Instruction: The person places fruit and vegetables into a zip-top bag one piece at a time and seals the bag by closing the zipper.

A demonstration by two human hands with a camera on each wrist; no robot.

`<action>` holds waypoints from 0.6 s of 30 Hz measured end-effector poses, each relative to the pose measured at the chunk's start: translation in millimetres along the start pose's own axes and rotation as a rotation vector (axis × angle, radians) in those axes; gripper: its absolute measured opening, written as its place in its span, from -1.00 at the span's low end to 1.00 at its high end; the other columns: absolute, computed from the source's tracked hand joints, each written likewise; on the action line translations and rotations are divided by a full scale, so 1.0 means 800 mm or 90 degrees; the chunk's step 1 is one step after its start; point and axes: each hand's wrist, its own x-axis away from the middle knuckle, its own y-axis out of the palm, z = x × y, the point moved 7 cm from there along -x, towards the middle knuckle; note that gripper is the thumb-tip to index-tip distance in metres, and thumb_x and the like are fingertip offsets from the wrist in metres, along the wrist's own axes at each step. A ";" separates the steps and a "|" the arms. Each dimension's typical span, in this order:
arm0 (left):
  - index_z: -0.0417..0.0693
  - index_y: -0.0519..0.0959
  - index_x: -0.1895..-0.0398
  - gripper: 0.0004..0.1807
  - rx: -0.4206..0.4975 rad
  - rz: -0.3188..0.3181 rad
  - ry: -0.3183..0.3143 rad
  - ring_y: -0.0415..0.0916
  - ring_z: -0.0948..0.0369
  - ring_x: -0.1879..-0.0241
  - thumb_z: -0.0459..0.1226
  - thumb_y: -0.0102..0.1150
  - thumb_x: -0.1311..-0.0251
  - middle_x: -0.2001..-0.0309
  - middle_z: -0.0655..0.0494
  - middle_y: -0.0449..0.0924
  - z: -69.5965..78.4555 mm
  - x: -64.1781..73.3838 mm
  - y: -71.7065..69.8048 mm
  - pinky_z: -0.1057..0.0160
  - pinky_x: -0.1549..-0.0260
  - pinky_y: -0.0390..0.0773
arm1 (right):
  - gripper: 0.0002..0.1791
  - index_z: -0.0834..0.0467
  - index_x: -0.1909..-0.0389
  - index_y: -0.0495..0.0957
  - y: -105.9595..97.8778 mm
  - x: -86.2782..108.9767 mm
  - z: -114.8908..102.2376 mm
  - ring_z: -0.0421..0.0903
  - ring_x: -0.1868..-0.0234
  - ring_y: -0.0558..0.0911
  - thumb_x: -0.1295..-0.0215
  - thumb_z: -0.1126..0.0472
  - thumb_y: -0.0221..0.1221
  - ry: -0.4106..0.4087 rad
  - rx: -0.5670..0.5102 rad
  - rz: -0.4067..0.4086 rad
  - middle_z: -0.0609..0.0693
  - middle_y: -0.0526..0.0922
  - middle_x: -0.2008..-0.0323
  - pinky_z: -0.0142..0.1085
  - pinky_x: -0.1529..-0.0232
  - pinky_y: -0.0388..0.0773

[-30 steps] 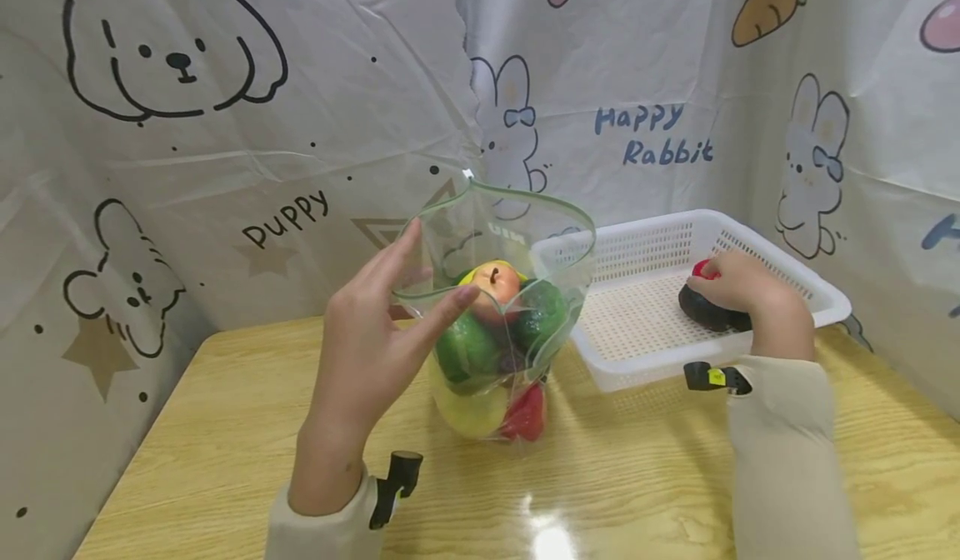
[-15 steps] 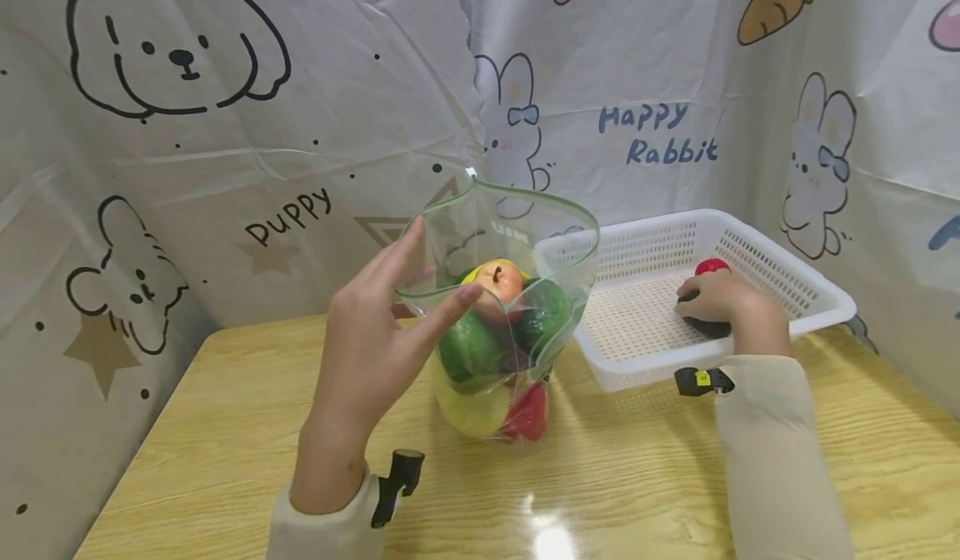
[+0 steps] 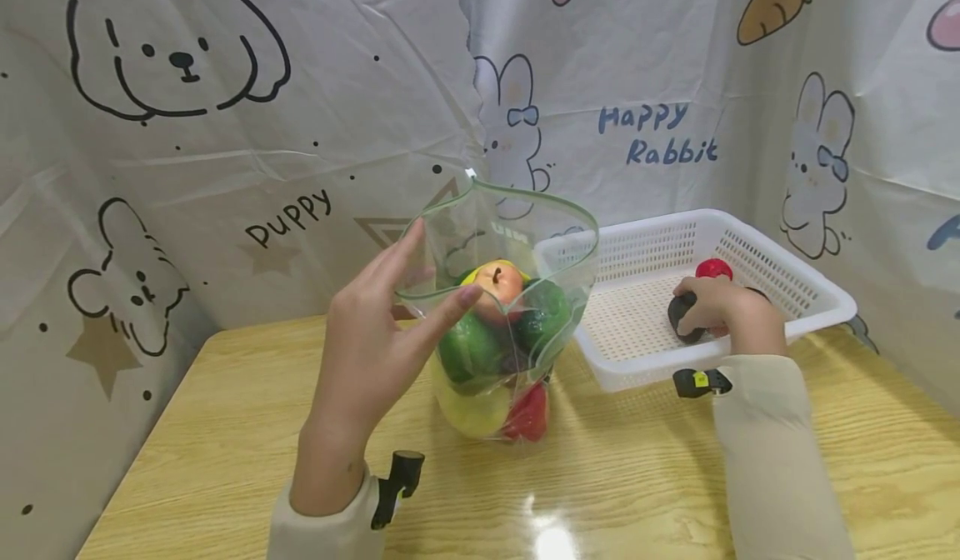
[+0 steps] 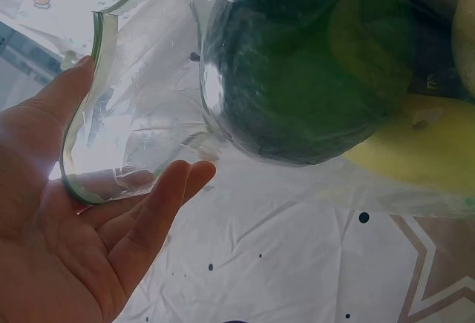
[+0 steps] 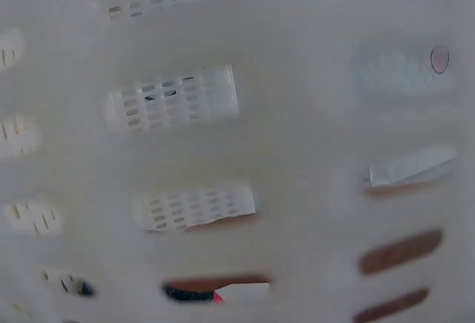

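A clear zip bag with a green-edged mouth stands on the table. It holds a peach-coloured fruit with a stem, green rounded pieces, a pale yellow one and a red one. My left hand spreads thumb and fingers against the bag's rim; in the left wrist view the fingers look fairly straight. Inside the white basket, my right hand grips a dark rounded fruit, its exact kind unclear. Just behind lies a red piece.
Slotted basket walls rise around the right hand; in the right wrist view a blurred wall blocks most of the hand. The wooden table ends at printed cloth sheets behind and beside it.
My right hand has shifted left in the basket, off the red piece and onto the dark fruit, which now sits tilted in its grasp. The left hand and bag stay put.
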 end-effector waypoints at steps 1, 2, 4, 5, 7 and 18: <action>-0.08 0.33 -0.51 -0.13 -0.001 0.000 0.000 0.60 0.13 -0.13 0.04 0.42 -0.20 -0.40 0.03 0.44 0.000 0.000 0.000 0.17 0.29 0.73 | -0.27 0.28 -0.35 0.32 0.001 0.000 0.000 0.28 0.11 0.50 -0.17 0.23 0.37 0.001 -0.003 -0.004 0.42 0.38 -0.03 -0.04 0.22 0.67; -0.08 0.33 -0.51 -0.13 -0.002 -0.001 -0.001 0.60 0.13 -0.13 0.04 0.42 -0.20 -0.40 0.03 0.44 0.000 0.000 0.000 0.18 0.29 0.73 | -0.27 0.27 -0.33 0.32 0.001 0.000 0.000 0.27 0.12 0.52 -0.16 0.24 0.38 0.005 -0.008 -0.008 0.42 0.40 -0.01 -0.04 0.23 0.70; -0.09 0.33 -0.51 -0.13 -0.004 -0.001 -0.001 0.60 0.12 -0.13 0.04 0.42 -0.20 -0.40 0.03 0.44 0.000 0.000 0.000 0.21 0.29 0.73 | -0.28 0.25 -0.30 0.31 0.003 0.000 0.000 0.27 0.17 0.56 -0.14 0.26 0.40 0.010 -0.016 -0.013 0.42 0.41 0.01 -0.05 0.29 0.74; -0.09 0.33 -0.51 -0.13 -0.005 -0.001 -0.001 0.60 0.12 -0.13 0.04 0.42 -0.20 -0.40 0.03 0.44 0.000 0.000 -0.001 0.22 0.30 0.73 | -0.28 0.25 -0.29 0.30 0.003 0.000 0.000 0.27 0.18 0.57 -0.13 0.26 0.42 0.014 -0.021 -0.014 0.42 0.42 0.03 -0.05 0.32 0.74; -0.09 0.33 -0.50 -0.14 -0.004 -0.001 -0.001 0.59 0.12 -0.15 0.04 0.42 -0.21 -0.40 0.02 0.44 0.001 0.000 -0.001 0.21 0.29 0.73 | -0.27 0.26 -0.26 0.30 0.004 -0.001 0.001 0.27 0.20 0.59 -0.12 0.25 0.44 0.020 -0.031 -0.016 0.41 0.42 0.05 -0.06 0.35 0.75; -0.10 0.33 -0.50 -0.14 -0.005 -0.004 -0.001 0.58 0.11 -0.17 0.04 0.41 -0.21 -0.41 0.02 0.43 0.001 0.000 -0.001 0.21 0.30 0.73 | -0.29 0.31 -0.20 0.29 0.009 -0.009 -0.004 0.20 0.24 0.59 -0.09 0.26 0.45 0.019 -0.016 -0.008 0.37 0.50 0.14 -0.08 0.31 0.73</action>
